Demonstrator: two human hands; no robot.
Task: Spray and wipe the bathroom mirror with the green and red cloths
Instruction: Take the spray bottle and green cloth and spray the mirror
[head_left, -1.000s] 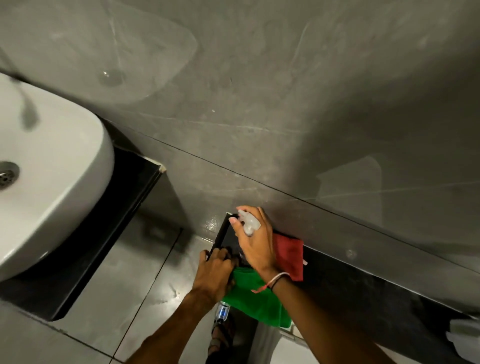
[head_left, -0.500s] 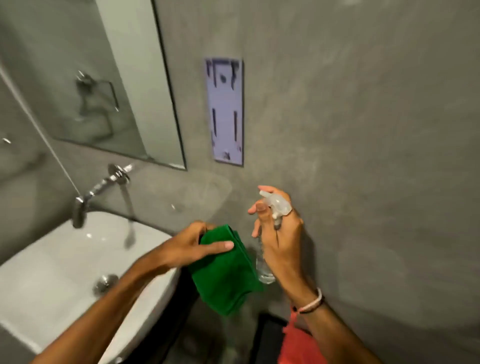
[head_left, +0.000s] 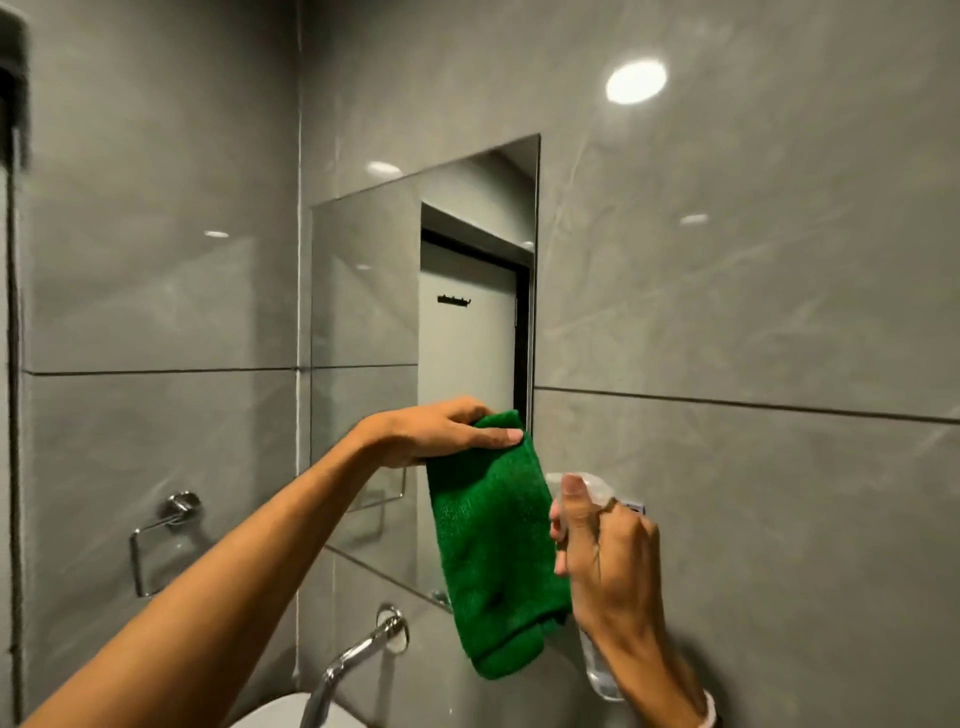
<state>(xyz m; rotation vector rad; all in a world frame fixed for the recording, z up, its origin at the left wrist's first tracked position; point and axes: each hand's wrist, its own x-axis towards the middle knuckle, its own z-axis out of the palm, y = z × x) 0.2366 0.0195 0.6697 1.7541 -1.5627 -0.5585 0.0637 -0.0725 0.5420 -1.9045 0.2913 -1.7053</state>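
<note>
hands: left hand (head_left: 441, 431) pinches fuzzy green cloth (head_left: 493, 551); right hand (head_left: 608, 561) grips clear spray bottle (head_left: 597, 670); mirror (head_left: 415, 322) rectangular

Glossy grey tiled walls (head_left: 727, 312), seemingly ceiling-lit

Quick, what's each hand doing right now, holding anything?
Left hand: closed on the top of the green cloth, which hangs in front of the mirror.
Right hand: closed around the spray bottle.
</note>
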